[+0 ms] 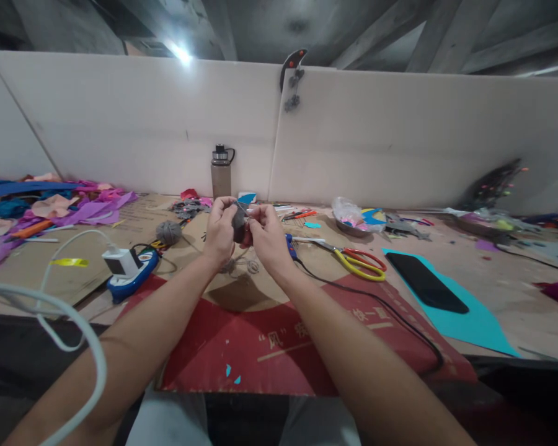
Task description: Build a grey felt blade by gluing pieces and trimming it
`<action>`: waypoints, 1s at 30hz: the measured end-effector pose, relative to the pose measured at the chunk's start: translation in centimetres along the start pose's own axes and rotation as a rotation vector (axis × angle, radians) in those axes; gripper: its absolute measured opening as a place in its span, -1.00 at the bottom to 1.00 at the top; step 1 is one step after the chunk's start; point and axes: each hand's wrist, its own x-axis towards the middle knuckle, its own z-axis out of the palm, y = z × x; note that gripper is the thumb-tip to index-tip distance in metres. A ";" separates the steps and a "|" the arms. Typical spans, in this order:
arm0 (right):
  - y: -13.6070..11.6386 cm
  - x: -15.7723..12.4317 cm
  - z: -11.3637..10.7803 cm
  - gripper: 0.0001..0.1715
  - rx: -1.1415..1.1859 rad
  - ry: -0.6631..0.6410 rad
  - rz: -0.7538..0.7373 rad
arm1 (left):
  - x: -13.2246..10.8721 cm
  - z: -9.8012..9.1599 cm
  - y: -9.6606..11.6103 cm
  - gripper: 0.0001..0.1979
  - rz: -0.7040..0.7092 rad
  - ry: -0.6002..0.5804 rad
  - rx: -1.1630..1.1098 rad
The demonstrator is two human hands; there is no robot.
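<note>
Above the cardboard sheet, my left hand [220, 232] pinches a small dark grey piece [239, 226] that looks like felt or cloth. My right hand [266, 234] meets it from the other side, its fingertips closed at the piece's edge. A thin strand seems to run near the fingertips, too fine to make out. Below the hands, loose grey yarn [252, 266] lies on the cardboard. To the left sits a ball of grey yarn [168, 233]. Scissors [360, 263] with red and yellow handles lie right of my right hand, beside a blue glue gun [291, 246].
A blue power strip [132, 279] with a white plug stands at left, its cable looping forward. A bottle [221, 173] stands behind the hands. A black phone [425, 282] rests on turquoise sheet [483, 328] at right. Colourful scraps [74, 207] pile up at far left.
</note>
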 end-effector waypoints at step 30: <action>-0.6 0.8 -1.6 -0.74 -0.038 0.205 -0.044 | -1.0 0.9 1.8 -0.77 -0.201 -0.063 -0.247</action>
